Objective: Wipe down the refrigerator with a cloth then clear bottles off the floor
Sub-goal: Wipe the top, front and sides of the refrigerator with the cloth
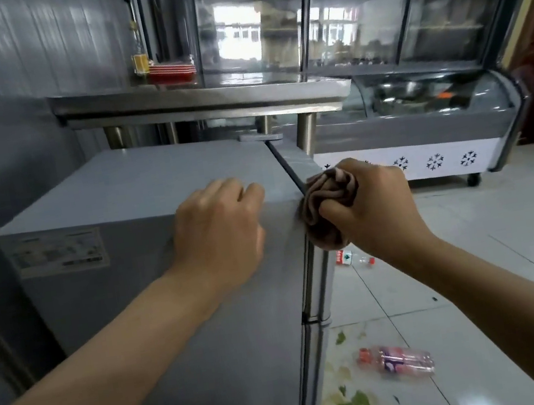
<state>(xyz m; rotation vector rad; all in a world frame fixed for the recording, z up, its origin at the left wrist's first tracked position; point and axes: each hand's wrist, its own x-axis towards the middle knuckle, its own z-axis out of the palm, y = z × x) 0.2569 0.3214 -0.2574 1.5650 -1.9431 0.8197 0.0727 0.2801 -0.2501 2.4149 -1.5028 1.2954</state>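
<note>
A: Where is the cloth?

B: The brown cloth (330, 208) is bunched in the right hand (372, 207), whose fingers are clenched round it, pressing it at the top front corner of the grey refrigerator (139, 190), by the dark door seam. Much of the cloth is hidden inside the fist.

A: And the other hand?

B: The left hand (219, 230) rests on the refrigerator's top edge, at nine o'clock from the cloth. Its fingers curl over the edge with nothing in them; the fingertips are blurred.

A: The bottles?

B: Two lie on the tiled floor (506, 236). A clear bottle with a red and white label (348, 257) sits at six o'clock from the right hand, partly hidden behind the wrist. A pink-labelled bottle (398, 361) lies on its side further down, beside green scraps (354, 404).

A: Can you read the sticker (58, 252) on the refrigerator's side?

B: No, too blurred. At one o'clock stands a chest freezer with snowflake marks (436, 161); its contents are indistinct behind the glass.
</note>
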